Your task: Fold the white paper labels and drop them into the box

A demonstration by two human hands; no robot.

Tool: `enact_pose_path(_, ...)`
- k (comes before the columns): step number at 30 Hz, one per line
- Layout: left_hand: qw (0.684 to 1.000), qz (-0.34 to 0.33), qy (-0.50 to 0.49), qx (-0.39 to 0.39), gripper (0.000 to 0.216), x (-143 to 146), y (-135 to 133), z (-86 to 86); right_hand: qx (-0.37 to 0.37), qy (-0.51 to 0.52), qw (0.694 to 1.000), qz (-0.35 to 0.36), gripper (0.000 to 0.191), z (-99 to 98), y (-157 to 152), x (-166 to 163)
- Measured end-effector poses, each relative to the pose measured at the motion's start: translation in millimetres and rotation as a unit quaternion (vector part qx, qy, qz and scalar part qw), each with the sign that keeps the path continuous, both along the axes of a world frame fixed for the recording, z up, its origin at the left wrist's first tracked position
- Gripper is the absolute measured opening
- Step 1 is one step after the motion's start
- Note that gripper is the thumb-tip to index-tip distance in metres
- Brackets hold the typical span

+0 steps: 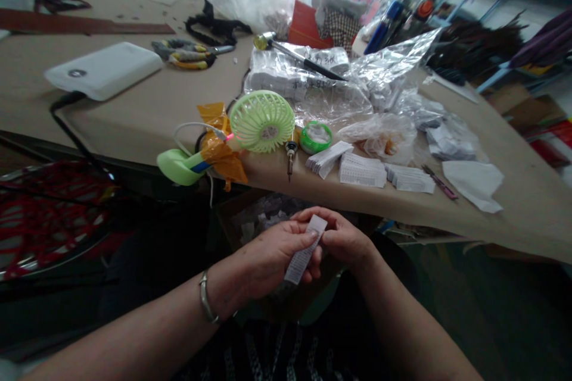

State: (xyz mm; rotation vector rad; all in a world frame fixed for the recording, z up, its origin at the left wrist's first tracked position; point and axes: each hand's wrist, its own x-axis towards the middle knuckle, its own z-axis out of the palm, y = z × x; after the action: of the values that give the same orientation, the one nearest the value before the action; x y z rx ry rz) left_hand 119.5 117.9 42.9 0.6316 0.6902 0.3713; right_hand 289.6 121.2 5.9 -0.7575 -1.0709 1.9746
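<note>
My left hand, with a metal bangle at its wrist, is closed on a narrow white printed paper label. Its thumb presses on the face of the strip, which slants over the fingers. Close against the label's right side is my right hand, fingers curled and thumb pinched in. What that pinch holds, if anything, is hidden. Both hands are over a box of paper scraps below the table edge. Fanned stacks of similar labels lie on the table just ahead.
A green fan is taped at the table edge beside a pointed metal tool and a green round container. Farther off are a white power bank, pliers, a hammer and plastic-wrapped bundles.
</note>
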Motion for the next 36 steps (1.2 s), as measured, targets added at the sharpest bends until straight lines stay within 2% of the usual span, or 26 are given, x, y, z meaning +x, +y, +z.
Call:
enact_pose_path(3,1.0,-0.005,0.015,0.014,0.023,-1.0,-1.7,-1.1,-0.017,0.037,0.999,-0.002,0.03,1.0,3.5,-7.0)
enact_pose_path(8,0.999,0.022,0.024,0.023,0.022,-1.0,-3.0,-1.2,-0.007,0.015,1.0,-0.003,0.027,2.1,3.8,-10.3)
enact_pose_path(10,0.999,0.034,0.021,0.018,0.024,-1.0,-2.2,0.1,0.027,-0.032,0.999,-0.025,0.033,5.8,2.0,-10.2)
enact_pose_path(12,0.999,0.045,0.028,0.011,0.024,-1.5,-0.7,1.7,0.102,-0.122,0.984,-0.075,0.037,11.8,-1.0,-10.3)
enact_pose_path(14,0.997,0.057,0.04,0.013,0.022,-2.4,0.9,2.7,0.222,-0.24,0.936,-0.133,0.037,18.3,-5.0,-10.8)
enact_pose_path(16,0.997,0.065,0.044,0.021,0.021,-3.2,2.3,2.6,0.336,-0.356,0.855,-0.17,0.035,23.0,-9.5,-11.6)
enact_pose_path(18,0.996,0.078,0.034,0.023,0.017,-4.0,3.2,1.5,0.414,-0.43,0.78,-0.187,0.035,24.6,-13.3,-12.7)
enact_pose_path(20,0.996,0.087,0.026,0.019,0.014,-4.6,3.8,0.3,0.45,-0.469,0.736,-0.19,0.036,23.3,-15.7,-13.9)
enact_pose_path(22,0.995,0.09,0.027,0.016,0.014,-5.1,4.2,-0.3,0.461,-0.485,0.719,-0.188,0.036,20.9,-16.6,-15.2)
enact_pose_path(29,0.995,0.089,0.015,0.03,0.013,-6.5,4.7,-4.2,0.442,-0.469,0.738,-0.2,0.031,17.0,-17.9,-18.1)
enact_pose_path(31,0.996,0.085,0.016,0.035,0.014,-6.3,4.5,-5.7,0.415,-0.452,0.762,-0.207,0.033,15.9,-18.5,-18.5)
enact_pose_path(36,0.995,0.092,0.015,0.033,0.021,-6.4,3.9,-4.0,0.29,-0.374,0.852,-0.224,0.039,11.6,-16.1,-19.6)
